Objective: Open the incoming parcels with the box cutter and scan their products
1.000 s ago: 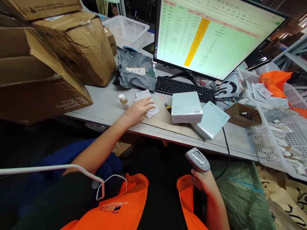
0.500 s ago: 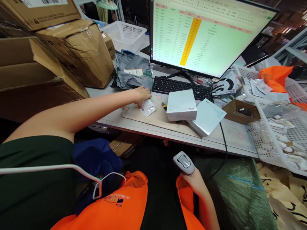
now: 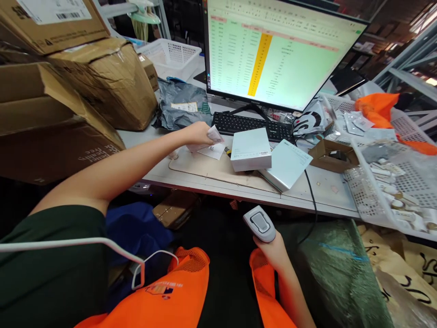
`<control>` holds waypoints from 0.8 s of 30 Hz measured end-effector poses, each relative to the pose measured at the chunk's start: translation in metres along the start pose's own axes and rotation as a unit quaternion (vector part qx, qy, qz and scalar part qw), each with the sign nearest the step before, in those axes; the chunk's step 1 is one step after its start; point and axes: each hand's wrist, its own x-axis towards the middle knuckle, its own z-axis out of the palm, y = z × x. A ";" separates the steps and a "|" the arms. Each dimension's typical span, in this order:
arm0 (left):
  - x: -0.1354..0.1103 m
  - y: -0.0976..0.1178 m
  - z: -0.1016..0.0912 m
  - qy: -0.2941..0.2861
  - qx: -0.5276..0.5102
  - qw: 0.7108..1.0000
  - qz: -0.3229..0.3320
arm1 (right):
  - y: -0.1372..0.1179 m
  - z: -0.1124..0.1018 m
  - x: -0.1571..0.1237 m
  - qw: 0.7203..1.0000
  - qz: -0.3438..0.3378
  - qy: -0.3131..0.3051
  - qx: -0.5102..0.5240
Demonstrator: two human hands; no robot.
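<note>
My left hand [image 3: 199,133] is closed on a small, crumpled, whitish plastic packet [image 3: 215,134] above the near part of the desk. Just below the fingers lies a white paper slip [image 3: 214,151] with small dark print. Two flat, pale boxes are to the right of that hand: one white box [image 3: 251,143] partly overlaps a second pale box [image 3: 287,164]. Low in front of my body, my right hand [image 3: 271,246] grips a grey handheld barcode scanner [image 3: 260,223], its top face upward; the fingers underneath are hidden.
A monitor [image 3: 273,54] stands behind a black keyboard [image 3: 246,125]. Cardboard boxes [image 3: 102,82] and a grey mailer bag [image 3: 177,105] occupy the left. On the right are a small open carton [image 3: 332,157] and a white basket [image 3: 370,196] of small items. A black cable [image 3: 314,205] hangs over the desk edge.
My left hand has lifted slightly and tilted the small packet upward; the white slip beneath shows more. My right hand keeps the scanner at nearly the same place. The view has shifted a little.
</note>
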 end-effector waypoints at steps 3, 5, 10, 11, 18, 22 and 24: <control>-0.028 0.033 -0.009 0.001 -0.111 0.994 0.007 | -0.026 0.006 0.000 0.997 -0.058 0.047 -0.004; -0.050 0.056 -0.007 -0.016 -0.160 0.987 0.030 | -0.047 0.009 0.002 0.994 -0.095 0.056 -0.016; -0.085 0.094 0.011 -0.058 -0.131 0.988 0.060 | -0.087 0.015 0.011 0.985 -0.136 0.078 -0.070; -0.087 0.096 0.013 -0.065 -0.123 0.989 0.057 | -0.091 0.015 0.012 0.984 -0.136 0.083 -0.078; -0.083 0.091 0.022 -0.066 -0.127 0.986 0.083 | -0.090 0.012 0.012 0.988 -0.132 0.065 -0.040; -0.081 0.091 0.025 -0.085 -0.138 0.984 0.067 | -0.083 0.012 0.013 0.990 -0.132 0.033 -0.018; -0.083 0.087 0.022 -0.086 -0.134 0.985 0.070 | -0.076 0.009 0.012 0.991 -0.129 0.034 -0.010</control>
